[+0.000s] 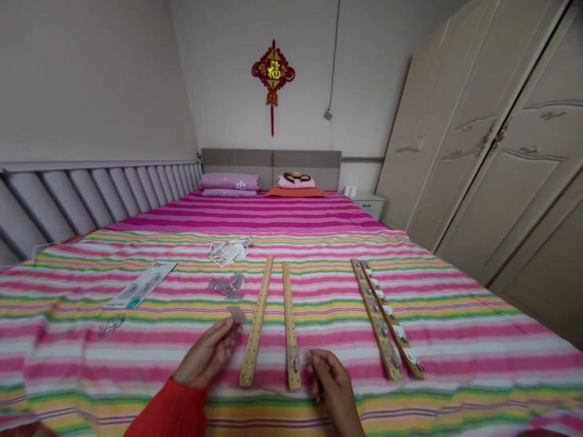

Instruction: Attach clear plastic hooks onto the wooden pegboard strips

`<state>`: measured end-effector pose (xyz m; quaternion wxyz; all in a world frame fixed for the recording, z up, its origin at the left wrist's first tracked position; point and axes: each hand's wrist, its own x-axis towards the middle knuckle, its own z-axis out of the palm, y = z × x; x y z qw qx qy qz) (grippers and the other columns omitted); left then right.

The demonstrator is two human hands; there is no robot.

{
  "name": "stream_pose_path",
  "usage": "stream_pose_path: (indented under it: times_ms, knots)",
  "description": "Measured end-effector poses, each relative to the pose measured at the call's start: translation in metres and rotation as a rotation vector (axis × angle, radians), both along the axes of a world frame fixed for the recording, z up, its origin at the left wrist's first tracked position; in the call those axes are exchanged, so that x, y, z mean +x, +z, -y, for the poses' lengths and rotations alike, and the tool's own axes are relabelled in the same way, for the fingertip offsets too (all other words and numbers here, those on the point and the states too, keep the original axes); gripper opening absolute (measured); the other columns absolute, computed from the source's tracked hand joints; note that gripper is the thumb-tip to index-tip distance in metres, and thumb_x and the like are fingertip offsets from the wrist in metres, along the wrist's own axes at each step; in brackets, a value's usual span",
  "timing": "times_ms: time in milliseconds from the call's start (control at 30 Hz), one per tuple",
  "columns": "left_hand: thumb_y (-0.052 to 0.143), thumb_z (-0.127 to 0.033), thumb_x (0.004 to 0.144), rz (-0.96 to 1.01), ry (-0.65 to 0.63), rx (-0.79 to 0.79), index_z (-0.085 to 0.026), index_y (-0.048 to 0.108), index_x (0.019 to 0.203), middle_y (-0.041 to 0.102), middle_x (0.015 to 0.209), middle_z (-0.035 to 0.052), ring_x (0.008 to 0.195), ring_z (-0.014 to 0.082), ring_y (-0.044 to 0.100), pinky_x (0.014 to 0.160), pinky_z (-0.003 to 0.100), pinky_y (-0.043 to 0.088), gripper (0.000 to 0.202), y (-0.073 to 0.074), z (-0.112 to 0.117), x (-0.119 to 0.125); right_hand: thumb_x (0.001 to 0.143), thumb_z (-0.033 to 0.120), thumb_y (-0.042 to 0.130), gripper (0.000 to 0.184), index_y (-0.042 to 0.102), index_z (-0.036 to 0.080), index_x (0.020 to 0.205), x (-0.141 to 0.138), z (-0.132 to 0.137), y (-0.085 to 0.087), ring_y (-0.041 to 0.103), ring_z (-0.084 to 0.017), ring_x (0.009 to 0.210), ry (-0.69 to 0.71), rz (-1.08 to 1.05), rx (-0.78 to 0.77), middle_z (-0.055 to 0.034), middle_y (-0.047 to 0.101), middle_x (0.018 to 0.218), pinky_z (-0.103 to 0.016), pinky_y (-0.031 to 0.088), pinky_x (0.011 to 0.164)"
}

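My left hand (pixel 210 351) pinches a small translucent square piece (pixel 236 314) between thumb and fingertips. My right hand (pixel 331 379) has its thumb and fingers drawn together beside a wooden strip (pixel 289 315); whether anything is between them is too blurred to tell. Near that strip's close end sits a clear adhesive hook (pixel 294 363) with metal prongs. Between the hands lies another wooden strip (pixel 256 325) with rows of holes and no hooks on it. Past my left fingers is a pile of clear hooks (pixel 228 285).
Two strips to the right carry hooks: one clear metal hooks (pixel 377 315), the other white hooks (pixel 394 321). On the left are a packaging card (pixel 142 284) and a thin wire loop (pixel 111 325). Papers (pixel 230 250) lie farther back on the striped bedsheet (pixel 182 413).
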<state>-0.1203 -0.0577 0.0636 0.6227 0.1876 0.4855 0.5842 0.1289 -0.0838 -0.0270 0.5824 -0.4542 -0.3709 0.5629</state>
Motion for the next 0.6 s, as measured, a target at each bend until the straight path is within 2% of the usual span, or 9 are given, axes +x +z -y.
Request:
stream_pose_path:
  times_ms: [133, 267, 333, 433, 600]
  knots:
    - [0.056, -0.006, 0.081, 0.269, -0.131, -0.097, -0.011, 0.064, 0.085, 0.071, 0.076, 0.0060, 0.061, 0.0111, 0.066, 0.053, 0.018, 0.051, 0.010, 0.002, 0.022, 0.045, 0.064, 0.055, 0.074, 0.045, 0.065, 0.016, 0.084, -0.007, 0.004, 0.024, 0.042, -0.007, 0.040, 0.084, 0.047, 0.052, 0.0040, 0.053, 0.055, -0.019, 0.033, 0.037]
    - [0.050, -0.008, 0.086, 0.353, -0.184, -0.194, -0.011, 0.062, 0.081, 0.069, 0.069, 0.0048, 0.056, 0.0101, 0.065, 0.053, 0.018, 0.052, 0.014, 0.002, 0.034, 0.075, 0.064, 0.038, 0.078, 0.049, 0.065, 0.020, 0.108, -0.015, 0.012, 0.043, 0.048, -0.008, 0.050, 0.018, 0.175, 0.239, -0.0018, 0.063, 0.083, -0.021, 0.042, 0.046]
    - [0.050, -0.009, 0.087, 0.374, -0.216, -0.202, -0.011, 0.062, 0.080, 0.068, 0.067, 0.0043, 0.054, 0.0096, 0.064, 0.053, 0.017, 0.051, 0.014, 0.003, 0.039, 0.084, 0.066, 0.031, 0.077, 0.054, 0.062, 0.024, 0.117, -0.015, 0.017, 0.052, 0.051, -0.010, 0.054, -0.001, 0.272, 0.338, -0.0042, 0.062, 0.094, -0.022, 0.045, 0.048]
    - [0.051, -0.009, 0.086, 0.404, -0.268, -0.183, -0.010, 0.063, 0.078, 0.068, 0.066, 0.0043, 0.054, 0.0087, 0.063, 0.053, 0.017, 0.051, 0.015, 0.001, 0.045, 0.093, 0.069, 0.024, 0.074, 0.048, 0.063, 0.026, 0.116, -0.013, 0.022, 0.065, 0.055, -0.013, 0.062, -0.022, 0.406, 0.486, -0.0062, 0.061, 0.099, -0.026, 0.049, 0.055]
    - [0.053, -0.011, 0.086, 0.428, -0.281, -0.231, -0.011, 0.065, 0.079, 0.068, 0.068, 0.0027, 0.052, 0.0063, 0.061, 0.050, 0.013, 0.048, 0.014, -0.004, 0.051, 0.099, 0.068, 0.017, 0.075, 0.042, 0.064, 0.025, 0.108, -0.009, 0.026, 0.067, 0.060, -0.021, 0.086, -0.053, 0.567, 0.643, -0.0081, 0.060, 0.103, -0.030, 0.052, 0.072]
